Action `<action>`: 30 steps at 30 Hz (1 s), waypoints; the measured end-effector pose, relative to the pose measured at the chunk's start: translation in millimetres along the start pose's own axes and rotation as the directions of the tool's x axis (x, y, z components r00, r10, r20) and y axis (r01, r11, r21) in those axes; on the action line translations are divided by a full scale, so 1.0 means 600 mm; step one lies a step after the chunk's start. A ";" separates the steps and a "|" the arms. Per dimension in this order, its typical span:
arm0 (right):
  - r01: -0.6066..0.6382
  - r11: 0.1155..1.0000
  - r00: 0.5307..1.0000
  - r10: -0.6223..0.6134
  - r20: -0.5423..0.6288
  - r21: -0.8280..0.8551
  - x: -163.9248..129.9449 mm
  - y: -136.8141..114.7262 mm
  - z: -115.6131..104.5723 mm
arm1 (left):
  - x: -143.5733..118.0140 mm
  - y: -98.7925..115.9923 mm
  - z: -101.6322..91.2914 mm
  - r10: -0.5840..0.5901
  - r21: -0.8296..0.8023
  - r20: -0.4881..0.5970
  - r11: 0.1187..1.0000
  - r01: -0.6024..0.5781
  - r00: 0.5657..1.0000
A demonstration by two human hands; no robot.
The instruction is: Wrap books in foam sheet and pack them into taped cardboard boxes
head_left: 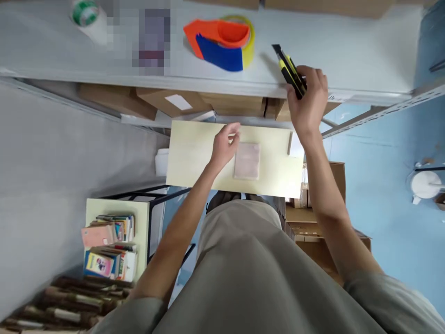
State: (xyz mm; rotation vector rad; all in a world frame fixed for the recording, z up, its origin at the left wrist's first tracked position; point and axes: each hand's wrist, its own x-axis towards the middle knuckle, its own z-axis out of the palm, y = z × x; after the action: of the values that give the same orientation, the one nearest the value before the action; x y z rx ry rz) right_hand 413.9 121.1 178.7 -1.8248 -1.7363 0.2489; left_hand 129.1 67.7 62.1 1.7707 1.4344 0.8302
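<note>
My right hand (308, 103) is raised at the edge of a grey shelf (347, 51) and grips a yellow and black utility knife (289, 70), whose tip lies over the shelf top. My left hand (225, 144) hovers with loosely curled fingers over a pale yellow table (194, 155), just left of a small flat pinkish packet (247, 160). It holds nothing that I can see.
An orange and blue tape dispenser (221, 42) and a green tape roll (84, 12) sit on the shelf. Cardboard boxes (167, 99) lie beneath it. A low side table (110, 246) holds stacked books; more boxes (323, 222) stand on the right.
</note>
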 end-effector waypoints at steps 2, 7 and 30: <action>-0.001 0.997 1.000 0.003 -0.013 0.082 -0.085 0.001 0.001 | -0.049 -0.077 0.013 -0.171 0.098 0.070 0.982 0.164 0.983; -0.116 0.970 0.989 0.094 0.111 0.214 -0.276 0.010 0.067 | -0.134 -0.194 0.050 -0.321 0.363 0.220 0.903 0.228 0.921; -0.490 0.865 0.740 0.477 0.473 -0.106 -0.353 -0.057 0.410 | -0.045 -0.285 0.022 -0.110 0.351 0.583 0.927 -0.128 0.805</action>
State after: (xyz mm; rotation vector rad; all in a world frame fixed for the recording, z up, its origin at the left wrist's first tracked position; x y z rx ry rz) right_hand 230.1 -11.4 -56.2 -2.3153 -1.4953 1.0215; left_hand 44.1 63.4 -89.0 2.0699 1.1918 -0.0482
